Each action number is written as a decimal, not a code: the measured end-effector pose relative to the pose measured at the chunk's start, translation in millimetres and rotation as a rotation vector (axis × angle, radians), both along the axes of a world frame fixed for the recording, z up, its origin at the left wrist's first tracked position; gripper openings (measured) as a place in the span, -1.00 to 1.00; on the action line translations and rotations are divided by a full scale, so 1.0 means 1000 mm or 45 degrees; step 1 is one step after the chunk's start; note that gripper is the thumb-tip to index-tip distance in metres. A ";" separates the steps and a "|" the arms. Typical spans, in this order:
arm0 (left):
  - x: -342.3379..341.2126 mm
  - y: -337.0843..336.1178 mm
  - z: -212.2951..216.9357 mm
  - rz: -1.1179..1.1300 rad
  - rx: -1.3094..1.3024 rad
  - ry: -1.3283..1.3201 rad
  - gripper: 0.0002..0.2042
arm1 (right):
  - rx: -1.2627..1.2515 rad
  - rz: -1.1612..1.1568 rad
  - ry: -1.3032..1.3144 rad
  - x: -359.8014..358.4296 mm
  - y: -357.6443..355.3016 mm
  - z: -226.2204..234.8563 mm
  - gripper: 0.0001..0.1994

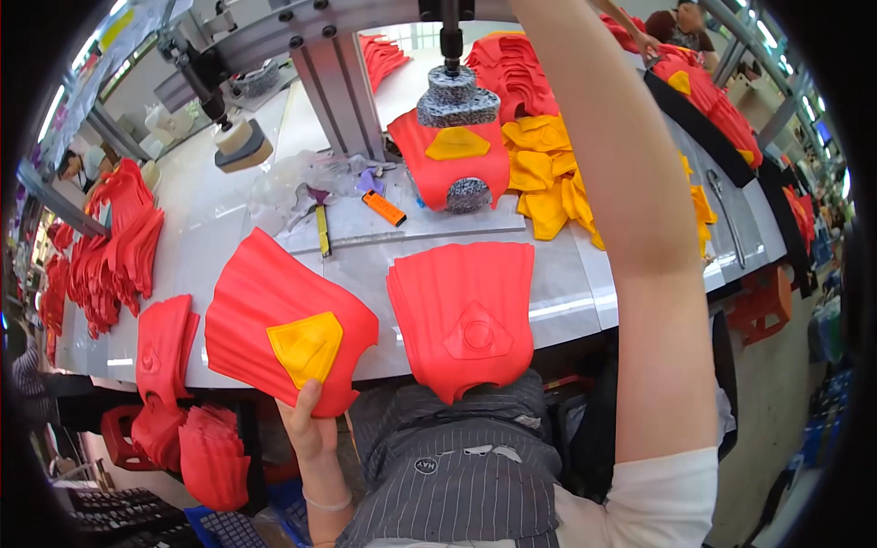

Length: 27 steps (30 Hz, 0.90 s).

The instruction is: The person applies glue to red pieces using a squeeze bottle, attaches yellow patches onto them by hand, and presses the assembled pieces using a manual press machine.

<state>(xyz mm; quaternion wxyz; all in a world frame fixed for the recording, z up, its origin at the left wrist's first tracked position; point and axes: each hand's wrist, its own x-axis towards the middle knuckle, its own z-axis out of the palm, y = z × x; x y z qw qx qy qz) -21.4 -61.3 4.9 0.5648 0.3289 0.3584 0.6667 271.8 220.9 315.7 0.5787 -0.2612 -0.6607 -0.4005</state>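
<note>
In my left hand (309, 427) is a red cape-shaped piece (251, 301) with a yellow patch (306, 349) on it. The thumb presses on the patch's lower tip and the fingers are behind the piece. My right arm (653, 247) reaches up past the top edge of the picture, so that hand is hidden. A second red cape piece (461, 320), with a raised emblem outline and no yellow on it, lies at the table's front edge. Under a speckled press pad (459, 96) rests another red cape piece (429, 178) bearing a yellow patch (457, 143).
Several yellow patches (544, 173) lie heaped right of the press, with stacked red capes (512, 73) behind. An orange lighter-like object (384, 208) and a yellow cutter-like strip (322, 230) lie left of it. A metal wrench-like tool (726, 219) is at right. Other people work nearby.
</note>
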 end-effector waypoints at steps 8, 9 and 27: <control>-0.025 0.000 0.000 -0.153 0.035 -0.139 -0.31 | -0.523 0.178 0.588 0.043 -0.043 -0.133 -0.69; -0.028 0.002 0.000 -0.205 0.037 -0.148 -0.30 | -0.691 0.231 0.752 0.043 -0.055 -0.171 -0.75; 0.005 0.034 0.015 -0.349 0.008 -0.131 -0.32 | -1.214 0.785 1.622 0.042 -0.104 -0.288 -0.42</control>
